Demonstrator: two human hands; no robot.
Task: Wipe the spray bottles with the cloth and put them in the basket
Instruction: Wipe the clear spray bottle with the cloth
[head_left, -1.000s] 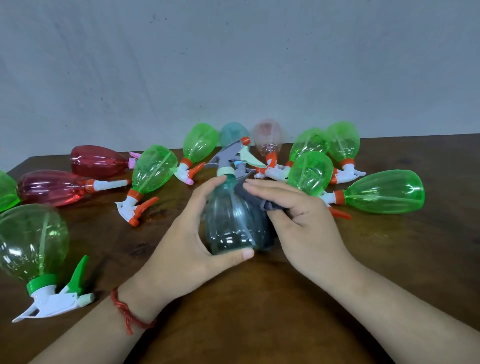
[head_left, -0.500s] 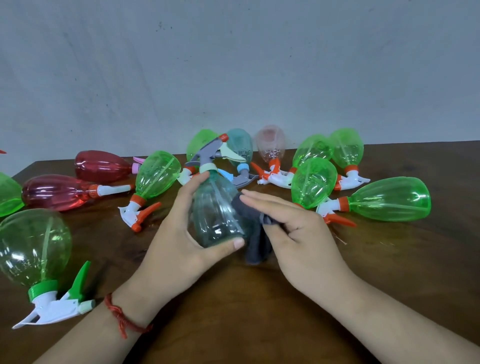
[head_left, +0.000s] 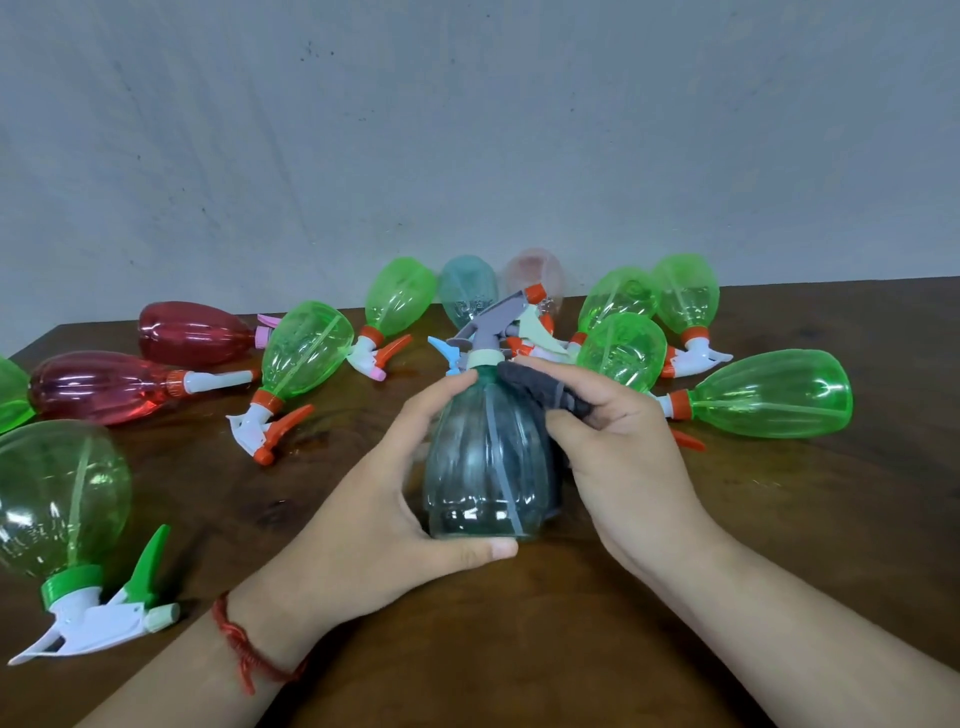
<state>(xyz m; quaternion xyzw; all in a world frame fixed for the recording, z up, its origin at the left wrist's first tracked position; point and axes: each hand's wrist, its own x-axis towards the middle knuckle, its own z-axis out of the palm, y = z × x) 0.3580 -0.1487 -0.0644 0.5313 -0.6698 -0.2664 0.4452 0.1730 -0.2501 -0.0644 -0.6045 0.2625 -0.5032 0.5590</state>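
Note:
A teal see-through spray bottle (head_left: 485, 467) with a grey trigger head stands upright on the brown table (head_left: 519, 649). My left hand (head_left: 374, 525) grips its body from the left, thumb across the base. My right hand (head_left: 618, 457) presses a dark grey cloth (head_left: 540, 387) against the bottle's right shoulder, just under the neck. Part of the cloth is hidden behind the bottle. No basket is in view.
Several other spray bottles lie on the table: green ones at the back and right (head_left: 769, 395), two red ones at the left (head_left: 104, 387), a large green one at the near left (head_left: 57, 499). A grey wall rises behind the table's far edge.
The bottle was tilted left and lifted half a second ago; it now stands upright. My right hand has slid the cloth up to the bottle's shoulder.

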